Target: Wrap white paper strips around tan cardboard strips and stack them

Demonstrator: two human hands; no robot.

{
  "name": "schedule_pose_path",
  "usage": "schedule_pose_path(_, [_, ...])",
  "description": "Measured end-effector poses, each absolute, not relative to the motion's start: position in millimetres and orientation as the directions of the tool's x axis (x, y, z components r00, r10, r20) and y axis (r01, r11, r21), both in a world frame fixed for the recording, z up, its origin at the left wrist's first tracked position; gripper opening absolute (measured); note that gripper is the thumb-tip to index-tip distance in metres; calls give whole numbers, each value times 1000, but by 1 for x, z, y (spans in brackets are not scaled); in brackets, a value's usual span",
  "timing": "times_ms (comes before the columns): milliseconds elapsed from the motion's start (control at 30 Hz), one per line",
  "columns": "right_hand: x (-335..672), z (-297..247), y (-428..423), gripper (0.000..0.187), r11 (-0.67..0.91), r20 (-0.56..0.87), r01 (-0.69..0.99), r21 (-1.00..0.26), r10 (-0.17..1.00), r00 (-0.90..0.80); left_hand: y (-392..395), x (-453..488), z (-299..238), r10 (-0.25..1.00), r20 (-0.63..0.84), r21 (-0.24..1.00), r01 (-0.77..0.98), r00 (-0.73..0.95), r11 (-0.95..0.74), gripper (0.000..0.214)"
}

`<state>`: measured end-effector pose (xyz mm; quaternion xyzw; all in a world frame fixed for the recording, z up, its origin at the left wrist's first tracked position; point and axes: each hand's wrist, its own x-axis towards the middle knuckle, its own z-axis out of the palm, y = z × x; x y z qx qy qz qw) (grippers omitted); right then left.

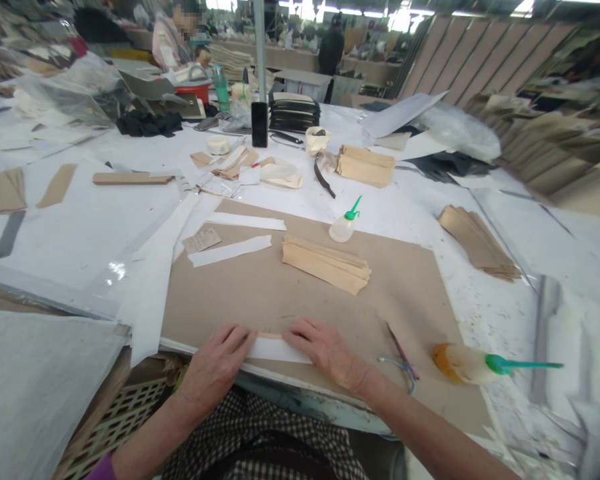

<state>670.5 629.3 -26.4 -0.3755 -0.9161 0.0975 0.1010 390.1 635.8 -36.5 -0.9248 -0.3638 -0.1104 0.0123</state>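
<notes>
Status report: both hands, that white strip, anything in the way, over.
Left hand, right hand: both touching white strip. Strip near front edge of board, tan band along far side. Nothing blocking; half-amber bottle off right.

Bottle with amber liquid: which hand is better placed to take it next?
Likely the right hand: it is nearer the bottle, with the left hand farther away; both are at the nearest white strip.

I see a pale pole point(260, 53) above the white tabletop point(410, 210); light strips point(350, 11) glow behind it; pinkish panels point(480, 57) stand to its right.
</notes>
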Motion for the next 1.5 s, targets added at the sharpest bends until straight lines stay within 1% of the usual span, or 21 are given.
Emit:
schedule_pose_path(100, [675,-29,626,21,723,139,655,-217,688,-713,633,401,-34,715,193,91,714,672,-695,42])
schedule_pose_path(167, [675,-32,625,22,738,164,650,-178,674,-720,632,415,-33,721,210,105,718,660,-688,41])
schedule_pose_path(333, [675,-36,624,24,738,178,663,-127,674,-717,628,440,-37,624,300,94,628,722,-772,36])
schedule_pose_path(433, [678,-34,621,23,732,178,666,-143,681,-710,627,431,-41,599,324,60,616,732,-785,38])
schedule_pose_path(600, [684,-29,620,24,723,195,664,-190,691,-697,630,394,-38,647,305,-18,684,699,-730,40])
schedule_pose_path(667, [686,-29,620,24,713,197,669,-211,701,-685,630,389,-32,671,286,-42,709,684,-704,36])
schedule_pose_path(733, [689,-28,619,22,691,198,684,-233,722,-663,629,399,-26,710,255,-41,741,656,-670,28])
schedule_pose_path(800, [693,-28,617,21,665,209,706,-242,747,-631,629,420,-22,745,248,18,766,619,-642,19])
schedule_pose_path(867, [696,-29,615,20,643,218,726,-244,766,-605,628,448,-22,756,271,160,747,596,-646,15])
schedule_pose_path(933, [699,-30,613,19,629,221,735,-253,777,-589,627,474,-26,750,299,312,682,590,-661,18])
schedule_pose_path(967, [701,-31,612,19,621,220,738,-264,783,-581,626,484,-29,748,309,359,656,588,-664,19])
schedule_pose_path(1033, [705,-33,611,17,600,235,746,-288,800,-552,625,496,-34,741,319,393,629,591,-671,17])
schedule_pose_path(1133, [715,-38,609,12,577,269,761,-296,815,-513,624,495,-40,718,306,365,620,625,-695,18])
schedule_pose_path(1300, [729,-39,602,16,590,249,764,-261,806,-537,622,481,-43,601,294,217,560,744,-799,29])
schedule_pose_path(1367, [730,-36,600,15,589,234,770,-245,807,-542,622,480,-42,574,289,174,548,766,-818,30])
schedule_pose_path(1500, [725,-30,596,13,595,200,783,-181,802,-563,623,494,-38,588,286,175,562,757,-809,26])
